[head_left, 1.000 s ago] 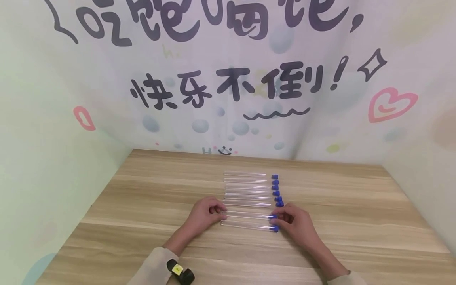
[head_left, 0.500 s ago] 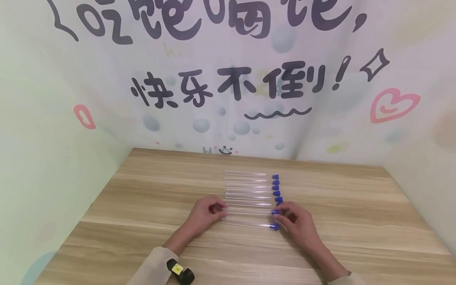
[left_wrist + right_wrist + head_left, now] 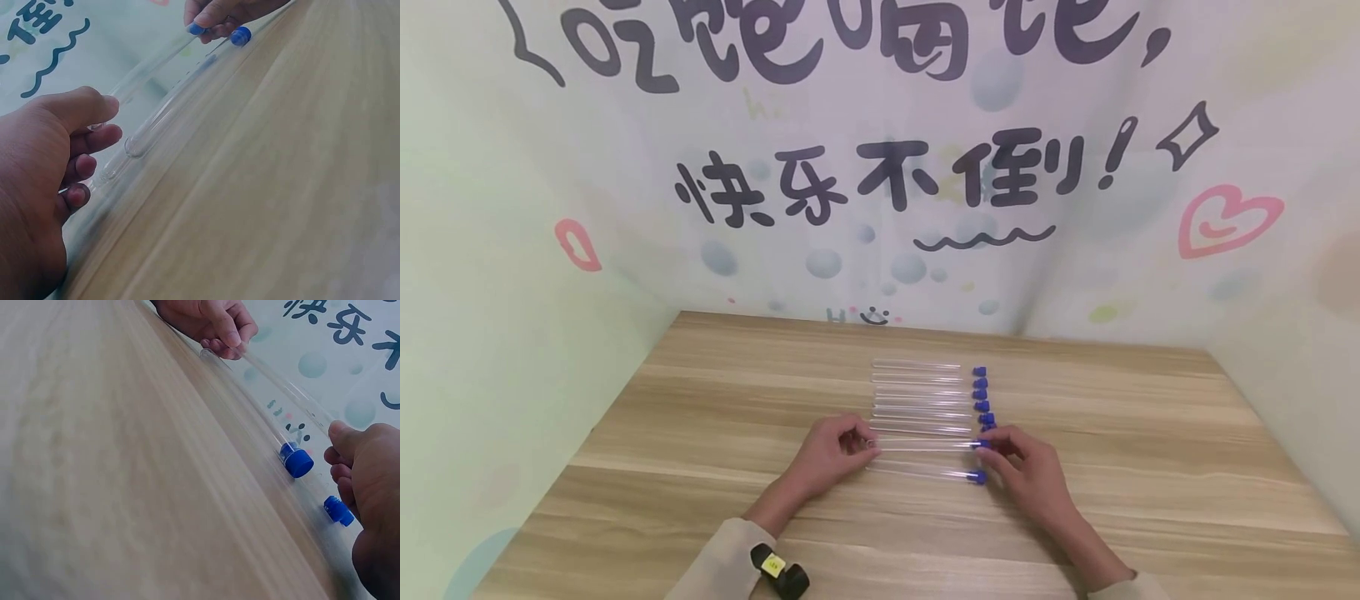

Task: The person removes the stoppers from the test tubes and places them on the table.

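A clear test tube point(image 3: 925, 445) is held level between both hands, raised above the table in the wrist views. My left hand point(image 3: 829, 452) pinches its rounded end between thumb and fingers. At the other end my right hand point(image 3: 1028, 468) pinches the blue cap point(image 3: 196, 29), which is mostly covered by the fingers in the right wrist view. Nearer to me lies another test tube point(image 3: 917, 472), its blue stopper point(image 3: 297, 461) fitted in the mouth. Beyond the hands, several uncapped test tubes point(image 3: 921, 407) lie in parallel, with loose blue caps point(image 3: 981, 394) along their right ends.
The wood-grain table point(image 3: 700, 492) reaches back to a printed cloth backdrop point(image 3: 790, 267) with dark lettering. Light side walls stand left and right. A black strap device point(image 3: 781, 572) with a yellow label sits on the left sleeve.
Both hands have shifted the held tube slightly away from the nearer capped tube, toward the uncapped row. Their grip on its two ends stays the same.
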`<state>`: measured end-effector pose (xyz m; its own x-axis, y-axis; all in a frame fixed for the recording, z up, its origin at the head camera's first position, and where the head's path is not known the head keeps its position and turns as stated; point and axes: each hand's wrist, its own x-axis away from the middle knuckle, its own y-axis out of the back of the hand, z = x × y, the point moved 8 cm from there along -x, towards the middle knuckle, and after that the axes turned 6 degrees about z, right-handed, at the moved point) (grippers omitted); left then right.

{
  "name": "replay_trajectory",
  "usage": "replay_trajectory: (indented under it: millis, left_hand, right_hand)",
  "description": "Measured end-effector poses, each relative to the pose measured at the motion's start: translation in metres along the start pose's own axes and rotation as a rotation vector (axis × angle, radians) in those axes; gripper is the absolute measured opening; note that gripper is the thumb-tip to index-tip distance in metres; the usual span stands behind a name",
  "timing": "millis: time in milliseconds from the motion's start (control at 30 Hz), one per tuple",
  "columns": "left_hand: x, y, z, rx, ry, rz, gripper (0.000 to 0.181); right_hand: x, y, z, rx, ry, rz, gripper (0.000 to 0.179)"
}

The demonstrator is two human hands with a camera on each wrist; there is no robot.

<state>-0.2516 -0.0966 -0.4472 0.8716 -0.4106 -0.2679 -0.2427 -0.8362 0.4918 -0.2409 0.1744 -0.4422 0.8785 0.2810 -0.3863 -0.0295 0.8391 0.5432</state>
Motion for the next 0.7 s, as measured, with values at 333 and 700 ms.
replay_trajectory:
  millis: [333, 700]
  left_hand:
    - [0.001, 0.0, -0.01, 0.031, 0.015, 0.024, 0.008]
    - [0.003, 0.002, -0.017, 0.052, 0.01, 0.002, 0.007]
  right_hand:
    - [-0.001, 0.003, 0.003, 0.07, -0.013, -0.035, 0.023]
    - [0.0, 0.003, -0.002, 0.048, -0.082, -0.037, 0.02]
